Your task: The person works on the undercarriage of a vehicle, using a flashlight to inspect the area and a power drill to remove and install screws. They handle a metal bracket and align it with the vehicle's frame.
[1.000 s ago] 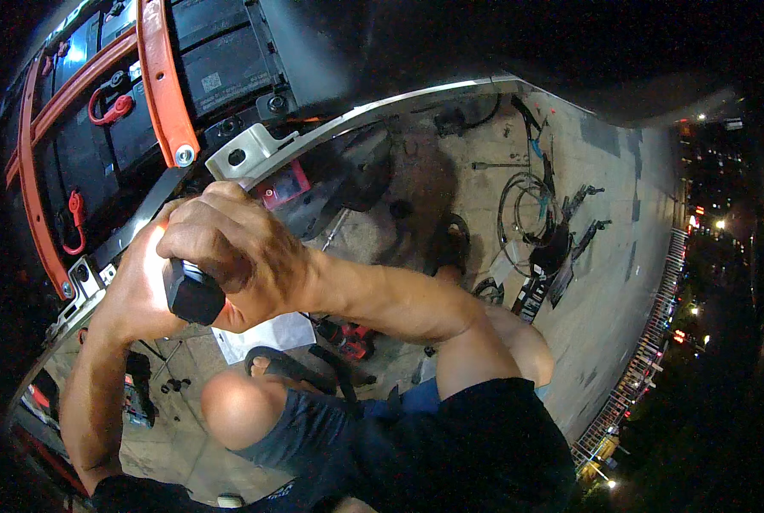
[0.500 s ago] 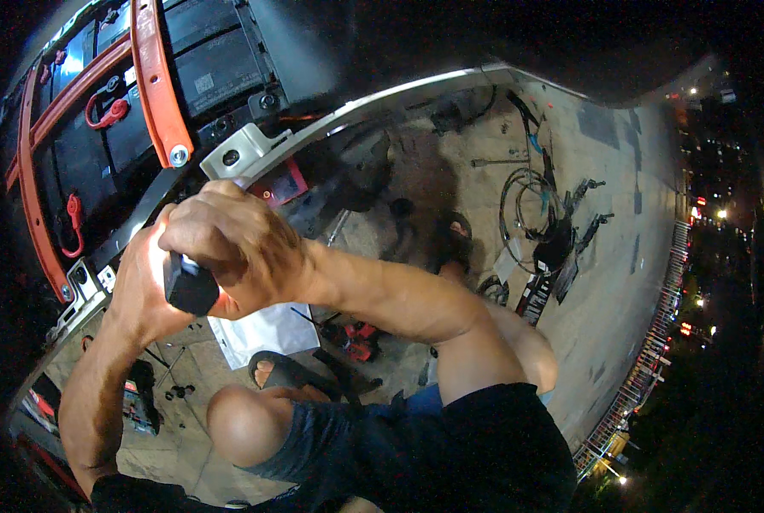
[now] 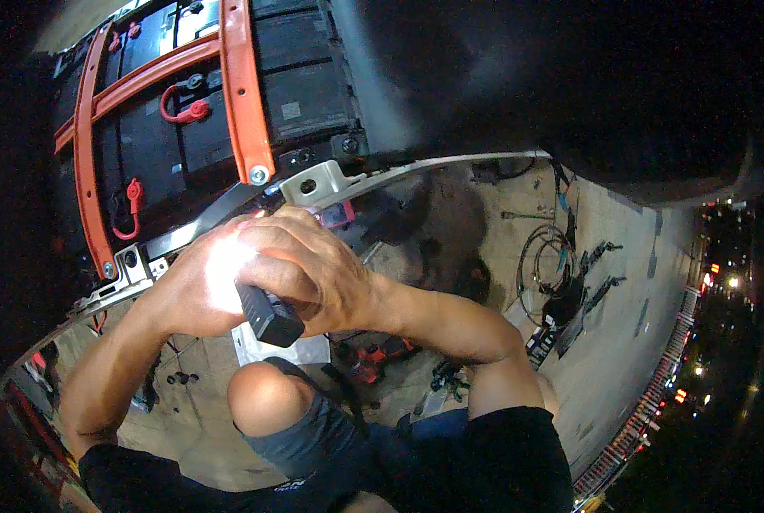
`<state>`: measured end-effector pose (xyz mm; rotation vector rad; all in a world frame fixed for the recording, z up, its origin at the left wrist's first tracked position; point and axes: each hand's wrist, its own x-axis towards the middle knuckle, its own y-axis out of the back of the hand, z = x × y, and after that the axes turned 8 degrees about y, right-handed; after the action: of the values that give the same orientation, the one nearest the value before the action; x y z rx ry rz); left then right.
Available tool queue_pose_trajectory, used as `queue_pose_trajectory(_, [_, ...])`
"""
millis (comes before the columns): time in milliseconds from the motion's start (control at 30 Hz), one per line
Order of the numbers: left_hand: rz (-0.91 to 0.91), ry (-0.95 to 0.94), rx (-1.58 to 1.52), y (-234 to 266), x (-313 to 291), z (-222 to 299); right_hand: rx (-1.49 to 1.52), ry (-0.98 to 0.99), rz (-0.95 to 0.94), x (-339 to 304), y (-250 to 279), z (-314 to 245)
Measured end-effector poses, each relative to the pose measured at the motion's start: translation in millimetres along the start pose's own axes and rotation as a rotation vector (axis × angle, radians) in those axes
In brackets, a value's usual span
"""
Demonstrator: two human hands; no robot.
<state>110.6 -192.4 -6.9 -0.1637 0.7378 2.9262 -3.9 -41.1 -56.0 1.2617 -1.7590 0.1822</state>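
Note:
My right hand (image 3: 326, 274) is closed around a black flashlight (image 3: 276, 325), whose beam whitens the back of my left hand (image 3: 181, 286). The two hands press together beside the light metal edge of an open battery housing, near a pale bracket (image 3: 314, 181). The fingers of my left hand are hidden, so what they hold cannot be seen. Beyond my hands lie black battery modules (image 3: 292, 60) under an orange metal frame (image 3: 243, 94), with red-capped cables (image 3: 196, 111) among them. A pink-edged device (image 3: 337, 214) sits just past my right knuckles.
On the ground below are a white sheet or bag (image 3: 314, 349), a red tool (image 3: 369, 363), and a coiled dark cable (image 3: 525, 269) with black gear beside it. My bent knee (image 3: 267, 398) rises under my hands. A long barrier (image 3: 655, 376) runs along the far right.
The view has shifted, so the housing and my hands appear farther right and lower. My right hand has tilted the flashlight; more of its body shows and the glare on my left hand is brighter.

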Motion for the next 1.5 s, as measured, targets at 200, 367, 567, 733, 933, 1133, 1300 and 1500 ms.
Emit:
queue_pose_trajectory(200, [0.107, 0.088, 0.106, -12, -4, -12, -0.037, 0.007, 0.011, -1, -5, 4])
queue_pose_trajectory(367, [0.134, 0.125, 0.123, -12, -7, -11, -0.087, 0.039, 0.009, -5, -8, 10])
queue_pose_trajectory(567, [0.141, 0.178, 0.22, -16, -10, -10, -0.073, 0.095, 0.005, -6, -5, 11])
queue_pose_trajectory(733, [0.147, 0.206, 0.238, -19, -15, -15, -0.029, 0.038, -0.042, -8, -1, 7])
queue_pose_trajectory(933, [0.211, 0.032, 0.203, -14, -17, -10, -0.111, 0.103, -0.121, 1, 18, -1])
queue_pose_trajectory(1133, [-0.006, 0.522, -0.06, 5, -17, 11, -0.424, -0.041, -0.307, -2, 77, 8])
queue_pose_trajectory(1300, [-0.102, 0.519, -0.122, 13, -17, 5, -0.456, -0.146, -0.318, -13, 87, 13])
queue_pose_trajectory(1500, [-0.071, 0.414, -0.032, 9, -19, 1, -0.388, -0.138, -0.259, -17, 86, 14])
